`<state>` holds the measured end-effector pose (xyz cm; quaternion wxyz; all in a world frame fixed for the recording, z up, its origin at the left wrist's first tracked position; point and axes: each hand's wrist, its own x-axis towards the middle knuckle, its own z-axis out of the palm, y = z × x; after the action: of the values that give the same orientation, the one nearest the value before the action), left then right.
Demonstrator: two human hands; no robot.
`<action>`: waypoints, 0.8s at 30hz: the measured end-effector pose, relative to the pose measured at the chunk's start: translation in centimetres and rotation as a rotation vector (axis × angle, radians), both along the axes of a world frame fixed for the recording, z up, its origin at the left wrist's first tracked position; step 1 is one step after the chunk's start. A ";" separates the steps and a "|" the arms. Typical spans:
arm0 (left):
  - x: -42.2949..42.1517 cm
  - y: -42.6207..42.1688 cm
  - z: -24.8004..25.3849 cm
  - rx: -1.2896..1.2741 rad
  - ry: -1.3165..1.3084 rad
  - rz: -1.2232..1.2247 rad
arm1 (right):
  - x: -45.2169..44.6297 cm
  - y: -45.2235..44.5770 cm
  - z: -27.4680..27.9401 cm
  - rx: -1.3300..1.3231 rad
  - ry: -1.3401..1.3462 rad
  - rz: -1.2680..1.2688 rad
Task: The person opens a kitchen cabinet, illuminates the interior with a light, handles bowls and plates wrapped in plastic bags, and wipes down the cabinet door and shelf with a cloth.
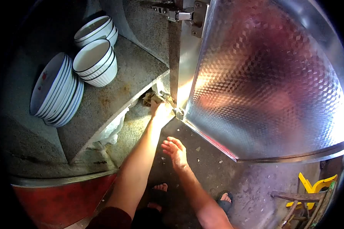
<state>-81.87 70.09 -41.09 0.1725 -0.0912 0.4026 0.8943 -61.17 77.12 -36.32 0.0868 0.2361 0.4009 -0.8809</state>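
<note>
My left hand reaches into the lower part of the cabinet, beside the front post near the door's bottom hinge. Its fingers close on a crumpled brown cloth, though strong light and the angle hide part of the grip. My right hand hangs in the air below it, fingers apart and slightly bent, holding nothing. To the right, the patterned metal door stands swung open. A white plastic bag lies under the shelf, to the left of my left forearm.
On the cabinet shelf are stacked white bowls with dark rims and a leaning stack of plates. A red panel is at lower left. A yellow plastic object and wooden pieces are at lower right.
</note>
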 end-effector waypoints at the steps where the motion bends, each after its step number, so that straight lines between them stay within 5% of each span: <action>1: -0.7 0.5 -0.3 -0.606 0.275 -0.046 | -0.1 0.0 -0.6 -0.002 -0.015 -0.007; 2: -1.3 1.0 -0.4 -1.232 0.524 -0.068 | -0.3 -0.1 -0.6 -0.006 -0.026 -0.014; 4: -0.4 1.0 -0.4 -1.493 0.704 -0.076 | -1.3 0.0 -0.7 -0.019 0.006 -0.031; 6: 2.2 0.1 1.0 -1.292 0.713 -0.143 | -2.5 0.1 -0.9 -0.053 0.056 -0.088; 8: 7.5 0.1 6.3 -0.427 0.326 -0.104 | -3.3 0.7 -0.7 -0.149 0.044 -0.193; 11: 11.0 -1.8 6.7 -0.106 0.086 -0.177 | -2.7 2.4 -2.9 -0.285 -0.037 -0.190; 12: 11.8 -2.5 5.1 0.013 0.104 -0.203 | -2.8 2.7 -2.1 -0.544 0.127 -0.157; 14: 14.0 -2.9 5.6 -0.050 -0.029 -0.340 | -1.1 2.6 -2.5 -0.375 0.106 -0.141; 16: 14.9 -1.6 5.4 -0.261 -0.104 -0.198 | 0.6 2.7 -4.0 -0.186 0.041 -0.183; 18: 14.8 -0.9 6.3 -0.157 -0.168 -0.117 | 1.7 3.7 -7.6 0.172 -0.126 -0.258; 20: 14.0 -0.1 2.4 0.036 -0.161 -0.016 | 1.4 4.9 -5.7 -0.028 0.052 -0.325; 24: 12.9 4.2 3.0 -0.040 0.127 0.044 | -1.1 5.6 -0.3 -0.270 0.125 -0.518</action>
<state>-68.93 74.31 -38.12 0.1250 -0.0467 0.4283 0.8937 -62.25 82.74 -36.60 -0.1352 0.2621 0.2109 -0.9320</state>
